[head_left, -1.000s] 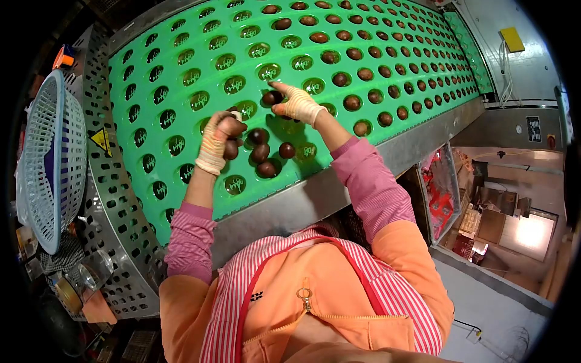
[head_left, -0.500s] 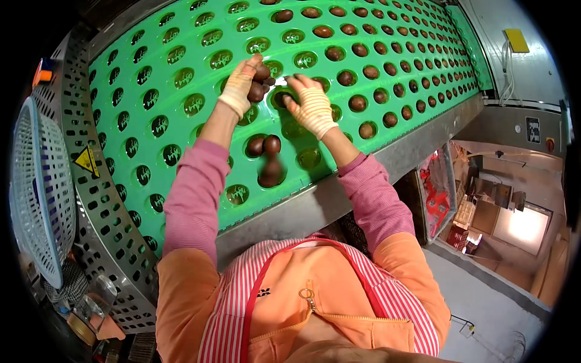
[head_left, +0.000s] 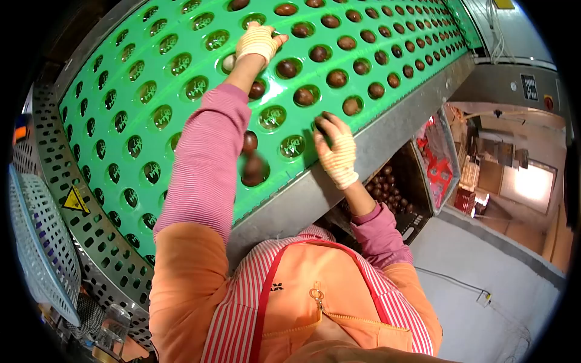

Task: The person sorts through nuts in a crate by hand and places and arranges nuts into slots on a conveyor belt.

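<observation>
head view shows hands [head_left: 259, 43] [head_left: 337, 151] (partly curled) over green belt [head_left: 206, 63].

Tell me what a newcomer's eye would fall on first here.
Most likely the bright green pocketed sheet across the upper picture, with brown rounded pieces sitting in many pockets toward the right. Next come the left hand, high over the sheet, and the right hand, by its near edge. A yellow warning triangle stands out at left.
</observation>
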A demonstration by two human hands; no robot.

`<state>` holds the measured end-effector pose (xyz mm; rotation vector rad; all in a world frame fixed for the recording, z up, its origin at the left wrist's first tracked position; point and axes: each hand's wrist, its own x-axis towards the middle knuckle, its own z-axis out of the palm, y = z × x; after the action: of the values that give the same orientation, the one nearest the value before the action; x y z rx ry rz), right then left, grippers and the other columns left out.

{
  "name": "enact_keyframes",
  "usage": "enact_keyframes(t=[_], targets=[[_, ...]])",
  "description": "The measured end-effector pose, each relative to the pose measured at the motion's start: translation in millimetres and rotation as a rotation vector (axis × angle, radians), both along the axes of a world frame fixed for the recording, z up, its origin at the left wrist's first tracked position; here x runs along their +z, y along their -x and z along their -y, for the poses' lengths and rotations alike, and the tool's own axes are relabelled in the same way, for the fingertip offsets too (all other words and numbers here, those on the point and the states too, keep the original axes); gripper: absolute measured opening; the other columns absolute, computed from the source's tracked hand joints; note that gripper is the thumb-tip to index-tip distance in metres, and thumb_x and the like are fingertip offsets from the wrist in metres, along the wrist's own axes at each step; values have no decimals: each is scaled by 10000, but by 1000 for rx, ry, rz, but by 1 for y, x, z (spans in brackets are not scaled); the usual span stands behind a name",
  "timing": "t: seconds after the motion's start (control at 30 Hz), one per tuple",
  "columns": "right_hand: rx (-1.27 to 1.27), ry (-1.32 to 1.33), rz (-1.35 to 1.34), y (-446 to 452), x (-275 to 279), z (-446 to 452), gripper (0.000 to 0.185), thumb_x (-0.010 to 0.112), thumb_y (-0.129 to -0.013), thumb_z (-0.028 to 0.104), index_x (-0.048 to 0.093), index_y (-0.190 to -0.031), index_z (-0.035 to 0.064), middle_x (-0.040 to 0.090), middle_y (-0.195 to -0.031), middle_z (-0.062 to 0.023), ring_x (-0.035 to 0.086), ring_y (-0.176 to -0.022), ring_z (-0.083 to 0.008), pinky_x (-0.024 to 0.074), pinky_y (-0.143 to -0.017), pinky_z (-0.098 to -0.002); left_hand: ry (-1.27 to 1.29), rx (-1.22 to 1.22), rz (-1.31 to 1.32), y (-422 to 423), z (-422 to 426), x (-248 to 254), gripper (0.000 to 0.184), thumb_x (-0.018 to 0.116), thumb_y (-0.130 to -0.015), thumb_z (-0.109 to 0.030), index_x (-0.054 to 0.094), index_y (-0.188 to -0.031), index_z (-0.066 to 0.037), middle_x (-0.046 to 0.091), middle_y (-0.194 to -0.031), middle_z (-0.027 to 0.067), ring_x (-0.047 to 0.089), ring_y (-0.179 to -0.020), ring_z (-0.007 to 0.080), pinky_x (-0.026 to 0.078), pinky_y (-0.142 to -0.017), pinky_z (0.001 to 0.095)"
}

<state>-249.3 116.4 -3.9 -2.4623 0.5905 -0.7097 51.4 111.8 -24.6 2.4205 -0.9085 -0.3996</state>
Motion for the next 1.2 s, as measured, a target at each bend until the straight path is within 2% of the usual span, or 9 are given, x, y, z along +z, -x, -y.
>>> enact_keyframes(t=[0.17,0.33,0.43,0.57,0.77,0.9,1.03,1.1,1.2], targets=[[-73,152,-53,57,-2,-4,320,674,-760,23,640,-1077,56,600,-1161,-148,566,-1050,-351,469,-909,-427,135,-128,137,75,-45,22,431,575,-907,-362,555,-1288,-161,502,-1325,162,563,-1123,364,479,-945,451],[-54,216,62,67,-18,-10,293,682,-743,-11,636,-1027,42,597,-1127,-165,569,-1041,-361,478,-894,-436,123,-296,214,138,-90,-12,598,681,-811,-364,492,-1345,-171,434,-1376,173,450,-1183,429,432,-987,491],[-91,208,147,70,-17,-7,286,684,-739,-26,637,-1013,39,601,-1117,-167,574,-1019,-359,483,-880,-434,293,-112,253,119,-132,0,459,673,-818,-353,590,-1206,-121,587,-1163,171,544,-1085,363,462,-923,456],[-74,136,226,74,-26,-3,278,677,-740,-13,645,-1009,49,609,-1125,-161,576,-1024,-356,480,-888,-438,-340,-127,80,163,-166,41,457,690,-810,-373,571,-1188,-146,552,-1137,166,591,-1037,345,503,-850,463],[-50,40,259,82,-37,2,261,663,-760,30,643,-1019,43,603,-1159,-169,557,-1055,-373,467,-911,-457,94,-244,312,201,-144,18,463,703,-770,-194,570,-1211,-145,565,-1148,149,561,-1033,359,480,-885,452],[-25,-8,231,88,-33,4,242,656,-774,54,643,-1016,43,596,-1176,-166,547,-1071,-376,458,-925,-460,-169,-462,232,242,-125,14,517,665,-815,-190,518,-1309,-152,508,-1280,136,503,-1149,350,442,-960,447],[-32,-17,260,89,-35,5,231,654,-778,55,642,-1008,43,593,-1178,-165,540,-1076,-380,457,-926,-462,-59,-163,487,256,-169,18,574,663,-812,-239,488,-1356,-190,441,-1378,131,412,-1248,387,390,-998,513],[-30,-23,270,88,-36,4,230,654,-778,55,640,-1007,46,597,-1172,-159,541,-1072,-379,457,-921,-462,-280,-78,397,252,-196,18,553,655,-817,-221,495,-1346,-208,419,-1399,129,417,-1235,406,392,-1000,519],[-55,-27,283,87,-30,3,215,670,-771,41,671,-985,65,636,-1127,-152,580,-1026,-358,480,-886,-444,-66,-53,237,233,-219,-3,498,652,-825,-121,525,-1301,-190,435,-1370,137,487,-1151,400,429,-1002,467]])
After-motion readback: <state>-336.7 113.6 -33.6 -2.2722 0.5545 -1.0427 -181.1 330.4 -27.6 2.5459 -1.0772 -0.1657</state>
